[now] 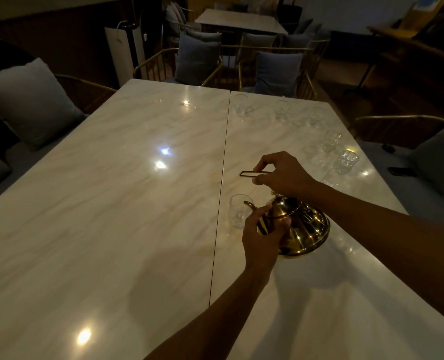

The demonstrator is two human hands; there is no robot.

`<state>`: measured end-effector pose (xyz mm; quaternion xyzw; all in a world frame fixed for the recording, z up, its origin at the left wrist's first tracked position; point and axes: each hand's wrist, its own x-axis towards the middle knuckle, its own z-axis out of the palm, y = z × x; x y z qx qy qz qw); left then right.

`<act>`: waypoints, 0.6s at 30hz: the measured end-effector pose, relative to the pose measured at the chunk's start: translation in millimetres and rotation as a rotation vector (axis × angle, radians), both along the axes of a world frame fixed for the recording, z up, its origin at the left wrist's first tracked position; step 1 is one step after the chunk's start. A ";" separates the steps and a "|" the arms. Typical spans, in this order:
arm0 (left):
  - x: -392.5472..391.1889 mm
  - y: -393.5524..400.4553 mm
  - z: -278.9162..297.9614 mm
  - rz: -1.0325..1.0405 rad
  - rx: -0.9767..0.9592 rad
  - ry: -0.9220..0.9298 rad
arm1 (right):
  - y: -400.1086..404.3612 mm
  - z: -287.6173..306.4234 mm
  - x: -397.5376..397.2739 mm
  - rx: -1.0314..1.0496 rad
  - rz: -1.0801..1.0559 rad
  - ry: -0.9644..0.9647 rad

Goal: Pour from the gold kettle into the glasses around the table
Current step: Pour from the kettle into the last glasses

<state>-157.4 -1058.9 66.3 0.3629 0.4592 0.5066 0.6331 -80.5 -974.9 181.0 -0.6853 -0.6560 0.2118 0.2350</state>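
The gold kettle (306, 227) is tilted to the left over the marble table (111, 190), its spout tip at the rim of a clear glass (239, 211). My right hand (283, 174) grips the kettle's thin wire handle from above. My left hand (262, 237) wraps around the spout side of the kettle body. Several more clear glasses stand along the far and right edges, among them one at the far edge (241, 103) and one near the right edge (345, 161).
Two marble tabletops meet at a seam (222, 178) running away from me. Grey cushions (26, 100) lie on the bench at left; gold-framed chairs (197, 61) stand beyond the far edge. A dark phone (401, 171) lies on the seat at right.
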 end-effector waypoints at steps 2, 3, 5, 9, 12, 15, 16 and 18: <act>-0.2 0.5 0.3 0.004 0.006 0.001 | 0.4 -0.9 -0.7 0.005 -0.004 0.000; -0.1 0.8 -0.2 0.007 0.011 -0.001 | 0.5 -1.5 -1.0 0.004 -0.006 0.001; 0.0 0.4 -0.7 0.009 0.007 -0.003 | 0.9 -1.9 -1.0 0.002 -0.007 0.005; 0.4 -0.4 -1.3 0.006 -0.010 -0.018 | 1.2 -1.5 -0.3 -0.009 -0.003 0.001; 0.8 -0.3 -1.5 0.000 -0.016 -0.034 | 1.0 -1.3 -0.9 -0.017 0.002 -0.012; 0.9 -0.4 -1.4 0.002 0.002 -0.028 | 1.7 -1.8 0.0 -0.020 0.004 -0.020; 1.2 -0.3 -2.0 0.004 0.010 -0.022 | 2.0 -2.5 0.4 -0.023 0.001 -0.017; 1.8 0.1 -2.7 0.005 0.004 -0.017 | 2.9 -4.4 0.8 -0.026 -0.001 -0.017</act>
